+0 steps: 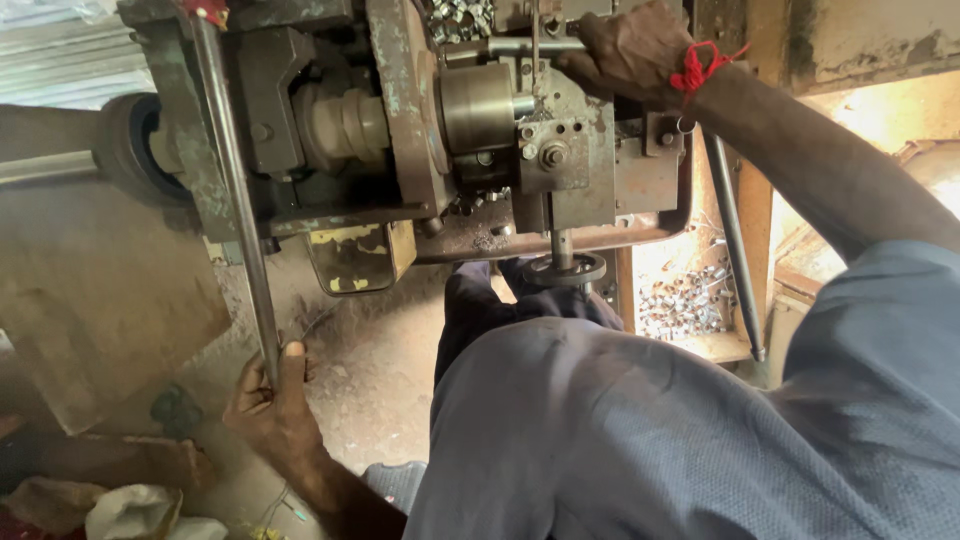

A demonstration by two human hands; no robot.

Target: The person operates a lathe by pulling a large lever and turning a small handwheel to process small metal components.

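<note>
My left hand (pixel 272 402) grips the lower end of a long steel lever rod (pixel 232 190) that runs up the left side of a worn, greasy lathe-like machine (pixel 400 130). My right hand (pixel 628 50), with a red thread tied at the wrist, is closed on a short horizontal metal bar (pixel 510 46) at the top of the machine, just above a round steel chuck (pixel 478 106) and a bolted tool block (pixel 552 155). My body in a grey-blue shirt fills the lower right.
A second thin rod (pixel 735 250) hangs at the right of the machine. A pile of several small shiny metal pieces (pixel 685 305) lies in a tray below it. A small handwheel (pixel 565 268) sticks out underneath. Dirt floor and crumpled bags (pixel 130 510) lie lower left.
</note>
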